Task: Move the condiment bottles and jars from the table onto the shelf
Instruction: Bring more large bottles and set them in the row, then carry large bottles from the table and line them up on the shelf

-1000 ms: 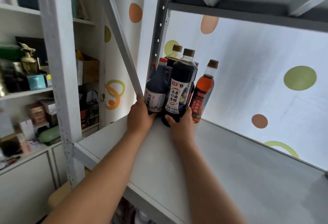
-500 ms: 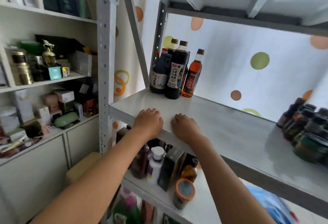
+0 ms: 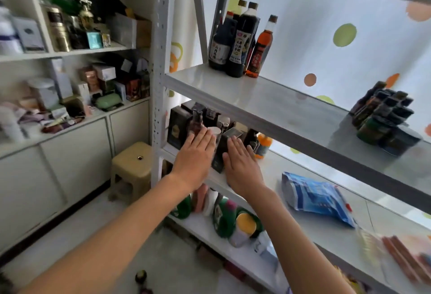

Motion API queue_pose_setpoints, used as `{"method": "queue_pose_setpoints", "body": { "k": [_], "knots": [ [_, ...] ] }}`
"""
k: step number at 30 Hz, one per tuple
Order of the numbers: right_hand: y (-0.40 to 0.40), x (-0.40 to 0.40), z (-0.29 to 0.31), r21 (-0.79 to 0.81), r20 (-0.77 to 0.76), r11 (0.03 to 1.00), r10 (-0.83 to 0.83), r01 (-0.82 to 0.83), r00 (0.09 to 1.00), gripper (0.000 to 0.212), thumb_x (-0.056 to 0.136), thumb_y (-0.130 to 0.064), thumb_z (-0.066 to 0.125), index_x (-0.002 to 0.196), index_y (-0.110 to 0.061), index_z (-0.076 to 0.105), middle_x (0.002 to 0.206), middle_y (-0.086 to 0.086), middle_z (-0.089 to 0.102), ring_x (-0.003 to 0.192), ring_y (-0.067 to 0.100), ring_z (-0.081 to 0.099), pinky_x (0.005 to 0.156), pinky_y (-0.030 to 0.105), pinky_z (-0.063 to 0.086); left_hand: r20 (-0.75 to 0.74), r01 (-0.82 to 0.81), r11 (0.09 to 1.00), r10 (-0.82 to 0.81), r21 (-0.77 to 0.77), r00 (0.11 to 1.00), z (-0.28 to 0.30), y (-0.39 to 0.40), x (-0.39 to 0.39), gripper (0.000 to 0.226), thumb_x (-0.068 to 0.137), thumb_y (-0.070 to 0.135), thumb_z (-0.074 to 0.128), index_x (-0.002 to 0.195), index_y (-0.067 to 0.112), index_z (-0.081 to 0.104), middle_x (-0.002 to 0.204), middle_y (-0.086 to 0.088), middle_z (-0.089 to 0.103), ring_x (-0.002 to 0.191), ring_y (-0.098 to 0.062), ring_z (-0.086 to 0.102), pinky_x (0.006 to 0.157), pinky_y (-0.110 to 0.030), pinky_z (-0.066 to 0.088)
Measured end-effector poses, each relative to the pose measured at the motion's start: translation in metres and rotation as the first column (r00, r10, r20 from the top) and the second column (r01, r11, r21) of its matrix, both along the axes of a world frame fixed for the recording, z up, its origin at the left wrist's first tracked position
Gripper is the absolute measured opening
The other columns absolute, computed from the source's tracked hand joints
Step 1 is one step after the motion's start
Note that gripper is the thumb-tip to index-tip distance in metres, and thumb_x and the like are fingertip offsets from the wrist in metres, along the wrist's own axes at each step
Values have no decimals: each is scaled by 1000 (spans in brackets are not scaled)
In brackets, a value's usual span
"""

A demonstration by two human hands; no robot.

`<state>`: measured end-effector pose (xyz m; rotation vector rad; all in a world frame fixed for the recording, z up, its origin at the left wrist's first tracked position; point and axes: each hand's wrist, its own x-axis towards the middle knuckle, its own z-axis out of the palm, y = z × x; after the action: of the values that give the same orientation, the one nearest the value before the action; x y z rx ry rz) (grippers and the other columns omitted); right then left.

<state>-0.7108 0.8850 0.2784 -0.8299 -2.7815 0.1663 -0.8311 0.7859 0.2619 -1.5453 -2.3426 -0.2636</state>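
Note:
Several sauce bottles stand upright in the back left corner of the upper shelf (image 3: 268,107): a squat dark bottle with a red cap (image 3: 221,43), a tall dark vinegar bottle (image 3: 242,42) and an amber bottle (image 3: 260,48). Both of my hands hang in the air in front of the shelf below. My left hand (image 3: 194,159) and my right hand (image 3: 241,165) have straight fingers and hold nothing. A cluster of small dark jars (image 3: 384,116) sits at the right end of the upper shelf.
The lower shelf holds dark boxes and bottles (image 3: 179,123), an orange-capped bottle (image 3: 263,145) and a blue bag (image 3: 317,197). A beige stool (image 3: 133,163) stands on the floor left of the grey rack post (image 3: 158,72). White cupboards with clutter fill the left.
Both hands let go of the bottles in the shelf corner, drew back over the shelf edge and dropped below it. The view pulled back and down.

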Motion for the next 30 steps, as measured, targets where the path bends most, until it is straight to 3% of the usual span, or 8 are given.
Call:
{"method": "queue_pose_setpoints", "body": {
  "k": [3,5,8,12,19,24,30],
  "knots": [
    [-22,21,-21,-10,21,994,113,-112,993,56,107,-40,15,158,-17,6,165,-2,-1,147,6,-13,116,27,-15,25,-91,994,93,-58,995,-18,-30,30,76,96,23,47,153,9,-2,162,-9,-2,149,-24,-6,122,-43,6],
    [-36,33,-35,-20,15,979,201,-201,979,56,107,-39,16,158,-17,6,165,-2,-1,144,3,-17,117,28,-16,63,-161,984,166,-77,984,-31,-51,48,68,98,22,35,153,10,-2,162,-8,-4,149,-23,-8,122,-42,4],
    [-59,54,-57,-52,25,938,344,-343,939,56,108,-38,15,158,-16,7,165,0,0,149,8,-13,117,26,-18,139,-261,959,276,-115,951,-52,-88,84,66,98,17,35,154,11,-1,163,-6,-4,149,-21,-9,120,-38,-5],
    [-96,81,-91,-93,20,834,548,-544,837,55,107,-38,16,158,-17,8,165,0,2,145,7,-17,114,24,-20,231,-425,891,453,-161,861,-84,-137,143,63,99,18,30,154,12,0,163,-5,-4,149,-19,-9,122,-39,1],
    [-197,116,-132,-162,60,597,801,-786,596,55,107,-36,15,157,-13,8,166,3,5,150,10,-8,117,27,-16,297,-712,669,739,-216,605,-118,-239,235,70,98,11,38,153,14,-5,162,-3,-10,147,-17,-15,122,-40,-3],
    [-281,144,-135,-195,4,403,912,-894,410,54,107,-34,19,157,-13,10,165,5,10,151,10,-4,117,26,-15,323,-847,509,836,-154,444,-126,-323,294,74,98,16,45,154,15,-3,162,-2,-9,143,-12,-22,120,-36,-7],
    [-400,192,-134,-216,-41,169,982,-962,182,53,108,-31,23,157,-12,14,165,3,11,149,7,-3,121,28,-9,398,-964,256,894,-78,205,-125,-426,372,63,100,15,33,154,14,1,162,0,-8,142,-9,-22,119,-32,-10]
  ]
}}
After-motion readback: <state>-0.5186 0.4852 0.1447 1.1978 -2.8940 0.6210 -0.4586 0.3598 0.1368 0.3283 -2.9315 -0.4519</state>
